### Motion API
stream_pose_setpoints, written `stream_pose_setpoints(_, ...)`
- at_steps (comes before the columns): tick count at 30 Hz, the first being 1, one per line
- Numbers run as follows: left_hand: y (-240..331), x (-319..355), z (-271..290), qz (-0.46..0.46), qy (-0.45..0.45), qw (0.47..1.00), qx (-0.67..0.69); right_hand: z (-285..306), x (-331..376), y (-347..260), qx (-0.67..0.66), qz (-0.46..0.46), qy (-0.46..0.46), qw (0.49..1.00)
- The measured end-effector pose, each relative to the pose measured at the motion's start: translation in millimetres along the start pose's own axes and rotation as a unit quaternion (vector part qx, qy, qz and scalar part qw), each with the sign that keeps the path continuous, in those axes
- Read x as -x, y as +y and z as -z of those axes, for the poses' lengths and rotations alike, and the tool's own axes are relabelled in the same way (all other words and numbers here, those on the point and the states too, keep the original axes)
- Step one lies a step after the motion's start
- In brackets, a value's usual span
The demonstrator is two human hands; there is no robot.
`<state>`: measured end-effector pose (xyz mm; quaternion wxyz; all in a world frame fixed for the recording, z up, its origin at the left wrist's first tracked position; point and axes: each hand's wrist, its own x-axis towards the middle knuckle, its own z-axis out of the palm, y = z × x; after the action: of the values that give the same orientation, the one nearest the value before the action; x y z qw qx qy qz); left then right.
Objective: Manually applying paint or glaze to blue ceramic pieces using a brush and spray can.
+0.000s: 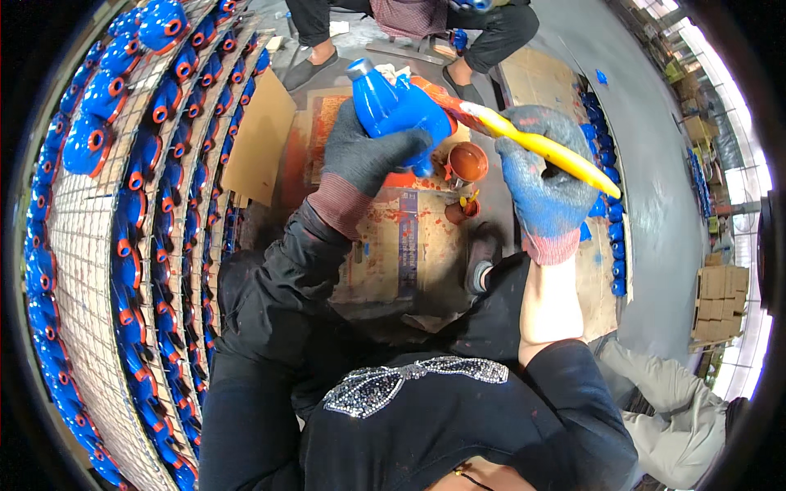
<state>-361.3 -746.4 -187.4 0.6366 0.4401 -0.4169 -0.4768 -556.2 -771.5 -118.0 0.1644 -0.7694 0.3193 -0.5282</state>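
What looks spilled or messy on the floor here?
Orange paint is smeared and splattered over the flattened cardboard sheet under the open paint can. The right hand holds a yellow-handled brush against the blue part in the left hand.

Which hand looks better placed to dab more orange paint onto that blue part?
Probably the right hand: it grips the yellow-handled brush, whose tip lies against the blue part, with the paint cup just below. The left hand is busy gripping the part.
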Motion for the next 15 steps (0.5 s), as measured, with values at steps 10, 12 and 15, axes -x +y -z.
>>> stream_pose_setpoints(10, 14.0, 8.4, 8.8, 0.152, -0.035, 0.887, 0.435, -6.6, 3.1, 5.9, -0.054, 0.131, -0.045, 0.989)
stream_pose_setpoints(12, 15.2, 9.6, 13.2, 0.149, -0.082, 0.860, 0.481, -7.7, 5.0, 7.6, -0.083, 0.122, -0.039, 0.988)
stream_pose_setpoints(15, 18.0, 11.6, 15.0, 0.168, -0.096, 0.807, 0.558, -9.4, 5.7, 13.8, -0.113, 0.101, -0.008, 0.988)
